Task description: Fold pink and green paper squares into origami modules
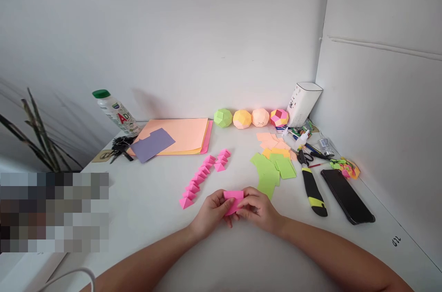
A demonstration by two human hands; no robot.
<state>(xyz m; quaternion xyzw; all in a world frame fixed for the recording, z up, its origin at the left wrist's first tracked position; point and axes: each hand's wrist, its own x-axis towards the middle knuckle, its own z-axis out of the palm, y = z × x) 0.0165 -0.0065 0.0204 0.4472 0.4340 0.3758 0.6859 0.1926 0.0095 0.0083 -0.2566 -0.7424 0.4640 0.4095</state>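
Between my two hands is a small piece of pink paper (234, 195), partly folded, held up just above the table. My left hand (214, 211) grips its left side, thumb lying across the front. At the right edge, my right hand (259, 209) pinches the paper with thumb and fingers. Some fingertips are hidden behind the sheet. Folded pink paper pieces with pointed tops stand in a long row (197, 182) and a shorter row (222, 160) beyond my left hand. Green paper cutouts (267, 173) lie just past my right hand.
Along the wall sit a green paper ball (223, 118) and several others. Coloured sheets (179, 135), a purple paper (154, 144), keys (121, 147) and a white bottle (117, 112) occupy the left. To the right lie a black-and-yellow cutter (313, 190), a phone (347, 196) and a white box (304, 104).
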